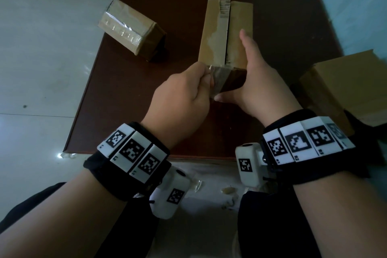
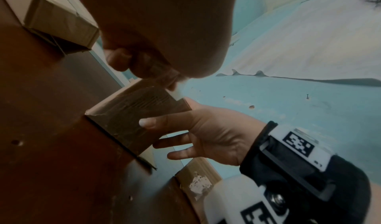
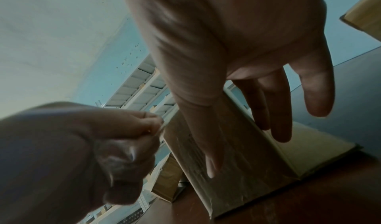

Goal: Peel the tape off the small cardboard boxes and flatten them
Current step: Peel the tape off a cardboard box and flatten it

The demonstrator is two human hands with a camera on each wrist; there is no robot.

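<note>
Pinching hand: left hand [image 1: 184, 94], fingers curled, thumb and forefinger nipping a strip of clear tape [image 1: 217, 81] at the near end of the box, centre of the head view.
Steadying hand: right hand [image 1: 259, 81], fingers straight and relaxed, laid along the right side of the box, thumb pressed flat across its near end; it clasps nothing.
Box being worked: small cardboard box [image 1: 226, 33], upper centre of the frame, lying lengthwise on the brown table [image 1: 129, 100]; its top seam is bare, with torn paper along it.
Second box: taped box [image 1: 129, 29], upper left of the frame, resting at the table's left edge, well apart from the hands.
Right edge: larger cardboard box [image 1: 343, 81], beside the table.
Floor: tape scraps [image 1: 228, 190], lower centre, between the forearms.
</note>
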